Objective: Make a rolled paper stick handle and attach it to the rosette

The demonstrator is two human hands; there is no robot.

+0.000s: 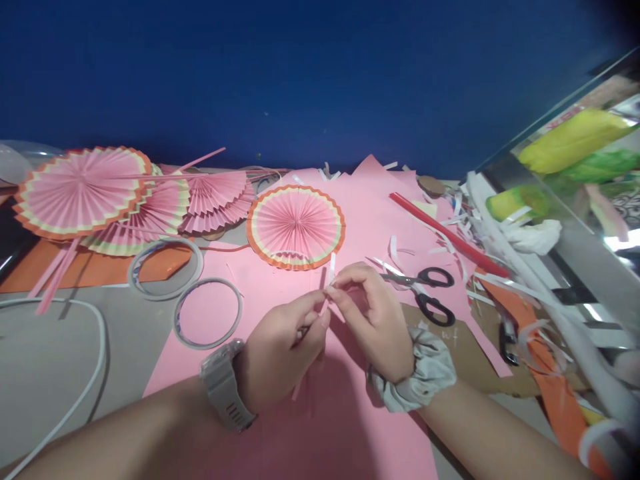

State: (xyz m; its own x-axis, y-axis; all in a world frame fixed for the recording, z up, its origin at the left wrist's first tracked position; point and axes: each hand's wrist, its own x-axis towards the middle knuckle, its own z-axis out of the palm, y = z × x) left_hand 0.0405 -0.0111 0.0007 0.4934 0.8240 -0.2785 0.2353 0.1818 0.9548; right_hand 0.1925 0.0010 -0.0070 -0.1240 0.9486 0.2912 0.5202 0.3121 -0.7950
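Observation:
My left hand (287, 347), closed in a pinch, holds a narrow pink paper strip (299, 388) whose lower end hangs beneath the palm. The fingertips of my right hand (373, 317) pinch a short white strip (333, 265) at the upper end of the pink one; it looks like tape or tape backing. Both hands meet over a large pink sheet (280, 440). Just beyond them lies a round pleated paper fan (296, 227), pink with yellow and orange edging. Black-handled scissors (423, 287) rest, blades apart, to the right of my right hand.
Two tape rolls (209, 339) lie left of my hands. More pleated fans (83, 190) overlap at the far left, above orange paper (30, 270). At right are a red rod (445, 232), paper scraps, cardboard (463, 373) and a white cable-like tube (540, 293). A blue wall (300, 80) stands behind.

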